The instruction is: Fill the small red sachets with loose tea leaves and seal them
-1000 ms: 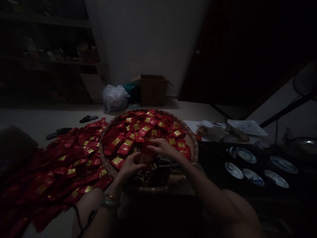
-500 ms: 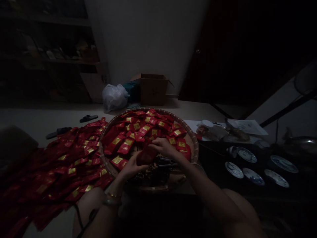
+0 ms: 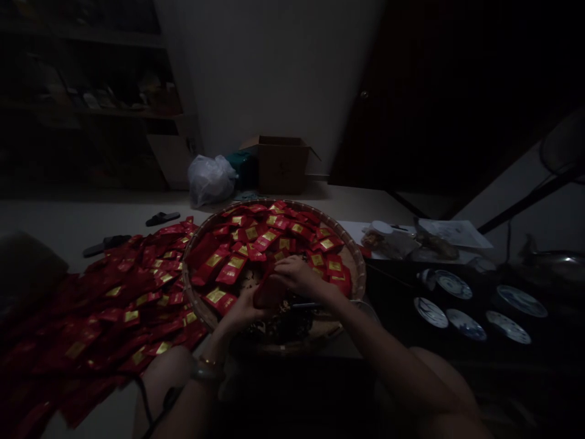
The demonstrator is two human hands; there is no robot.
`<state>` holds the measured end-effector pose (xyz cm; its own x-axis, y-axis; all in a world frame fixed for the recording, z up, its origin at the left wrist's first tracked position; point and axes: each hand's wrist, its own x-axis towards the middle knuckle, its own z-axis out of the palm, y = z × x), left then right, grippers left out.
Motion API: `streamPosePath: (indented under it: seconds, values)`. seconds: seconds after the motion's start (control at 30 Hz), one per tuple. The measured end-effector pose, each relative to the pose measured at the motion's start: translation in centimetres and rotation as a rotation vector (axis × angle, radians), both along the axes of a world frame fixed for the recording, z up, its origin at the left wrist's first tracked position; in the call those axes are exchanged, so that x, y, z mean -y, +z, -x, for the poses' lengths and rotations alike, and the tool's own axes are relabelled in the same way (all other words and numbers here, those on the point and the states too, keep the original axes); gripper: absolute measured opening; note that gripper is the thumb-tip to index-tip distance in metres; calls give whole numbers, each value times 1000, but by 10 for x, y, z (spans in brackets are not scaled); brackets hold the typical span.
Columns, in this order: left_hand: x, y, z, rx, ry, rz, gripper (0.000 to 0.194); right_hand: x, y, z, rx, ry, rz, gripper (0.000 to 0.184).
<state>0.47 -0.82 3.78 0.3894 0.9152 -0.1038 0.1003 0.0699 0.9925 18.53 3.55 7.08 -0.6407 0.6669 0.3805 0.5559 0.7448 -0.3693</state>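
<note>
Between my hands is a red packet (image 3: pixel 269 290), tilted over the near part of a round woven bamboo tray (image 3: pixel 361 268). My left hand (image 3: pixel 244 311) grips the packet's lower left side. My right hand (image 3: pixel 299 277) is closed on its upper right edge, its fingertips partly hidden. Many red packets with gold labels (image 3: pixel 235 262) cover the far half of the tray. Below my hands lie dark loose bits (image 3: pixel 278 329), too dim to name. A dark, long-handled tool (image 3: pixel 304 305) rests beside them, under my right wrist.
A large heap of red packets (image 3: pixel 132 305) spreads over the floor at left, near dark slippers (image 3: pixel 162 218). Several blue-and-white dishes (image 3: pixel 466 323) and a clear jar (image 3: pixel 379 238) stand at right. A cardboard box (image 3: pixel 283 164) and a white plastic bag (image 3: pixel 211 180) sit by the wall.
My right hand has shifted slightly down and left along the packet, closer to my left hand. The packet now tilts a little more upright. The packets in the tray look unchanged.
</note>
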Motion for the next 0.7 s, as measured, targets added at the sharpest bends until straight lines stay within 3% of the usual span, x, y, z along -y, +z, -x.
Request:
streamPosePath:
  seconds: [0.1, 0.3, 0.43, 0.53, 0.63, 0.7]
  values:
    - [2, 2, -2, 67, 14, -6, 50, 4, 2, 1, 46, 32, -19, 15]
    - [4, -1, -3, 95, -12, 67, 43, 9, 2, 1, 23, -96, -20, 17]
    - [5, 0, -7, 83, 47, -1, 38, 8, -4, 3, 32, -44, 50, 14]
    - [5, -1, -11, 120, 173, 24, 42, 13, -8, 5, -131, -97, 98, 14]
    - [4, -4, -14, 175, 313, 60, 48, 22, -15, 7, -396, -226, 178, 42]
    - [4, -5, -14, 196, 362, 58, 49, 28, -23, 9, -497, -286, 306, 49]
